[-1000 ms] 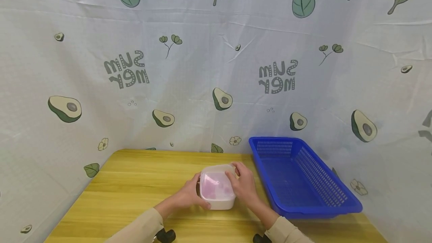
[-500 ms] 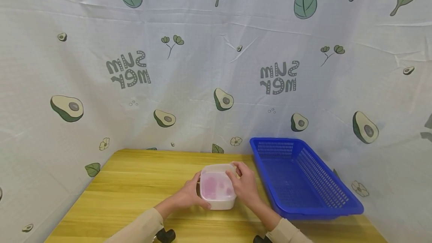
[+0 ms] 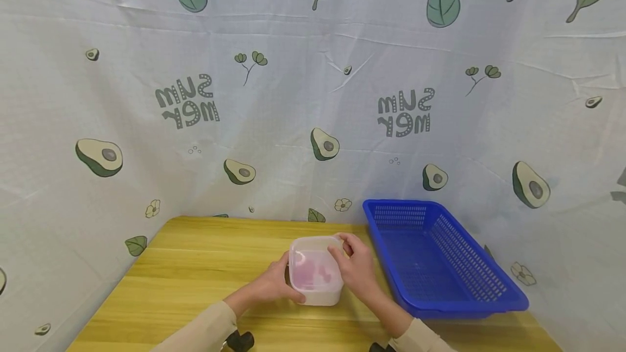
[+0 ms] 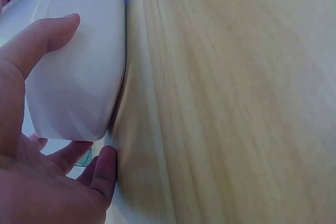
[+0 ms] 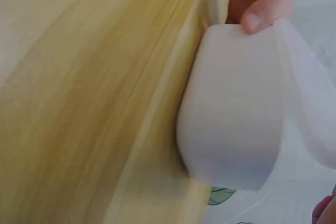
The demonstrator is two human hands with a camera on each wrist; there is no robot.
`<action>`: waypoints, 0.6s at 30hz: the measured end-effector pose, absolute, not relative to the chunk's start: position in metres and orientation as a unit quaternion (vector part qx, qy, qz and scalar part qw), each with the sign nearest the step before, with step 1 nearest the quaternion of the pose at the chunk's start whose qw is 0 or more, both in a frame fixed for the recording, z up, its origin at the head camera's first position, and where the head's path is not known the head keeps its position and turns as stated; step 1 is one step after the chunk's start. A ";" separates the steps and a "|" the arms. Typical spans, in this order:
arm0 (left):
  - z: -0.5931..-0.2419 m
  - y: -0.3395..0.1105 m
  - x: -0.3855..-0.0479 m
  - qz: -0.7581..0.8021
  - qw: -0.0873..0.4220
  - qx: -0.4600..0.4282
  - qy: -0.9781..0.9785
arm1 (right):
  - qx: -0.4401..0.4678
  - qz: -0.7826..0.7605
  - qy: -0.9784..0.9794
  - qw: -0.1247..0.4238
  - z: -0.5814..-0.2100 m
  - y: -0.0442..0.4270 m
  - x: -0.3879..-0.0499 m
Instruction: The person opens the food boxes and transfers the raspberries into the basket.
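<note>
Only little has moved since the earlier frame: the glare on the translucent square lid now shows in another place, so I judge that its slope has changed slightly. White plastic food container and lid are in the lower middle of the frame, the container's base on the wooden table. Right hand pinches the lid at its right edge, and in the right wrist view the lid slants away from the container. Left hand is clamped around the container's left side, its thumb on the near wall. Blue plastic basket stands apart, at the right of the frame.

I expect the container to be light, with smooth, rather stiff and slippery walls; it could slide, so the left side is a good place to hold. The lid looks thinner and probably bends, hence better to take it by the rim.
</note>
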State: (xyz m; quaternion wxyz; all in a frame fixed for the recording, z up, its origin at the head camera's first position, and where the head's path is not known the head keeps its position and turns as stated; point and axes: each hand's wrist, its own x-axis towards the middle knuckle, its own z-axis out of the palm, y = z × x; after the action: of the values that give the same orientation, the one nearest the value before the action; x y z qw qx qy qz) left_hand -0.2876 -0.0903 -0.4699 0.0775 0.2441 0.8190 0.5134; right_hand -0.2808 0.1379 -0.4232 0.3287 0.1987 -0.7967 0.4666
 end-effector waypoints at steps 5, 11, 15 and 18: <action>-0.471 -0.090 -0.289 0.521 0.080 0.242 0.815 | 0.201 0.475 -0.800 0.308 -0.415 0.140 -0.275; -0.470 -0.090 -0.286 0.509 0.086 0.225 0.826 | 0.179 0.520 -0.786 0.284 -0.402 0.145 -0.269; -0.466 -0.090 -0.281 0.499 0.098 0.199 0.838 | 0.156 0.538 -0.778 0.285 -0.394 0.147 -0.270; -0.463 -0.089 -0.278 0.498 0.103 0.188 0.840 | 0.140 0.536 -0.780 0.291 -0.393 0.149 -0.274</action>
State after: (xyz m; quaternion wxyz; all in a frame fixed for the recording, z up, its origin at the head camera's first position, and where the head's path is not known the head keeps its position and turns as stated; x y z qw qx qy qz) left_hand -0.2778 -0.0887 -0.4634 0.1031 0.1880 0.8404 0.4977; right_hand -0.2738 0.1486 -0.3926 0.2905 0.1400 -0.7803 0.5359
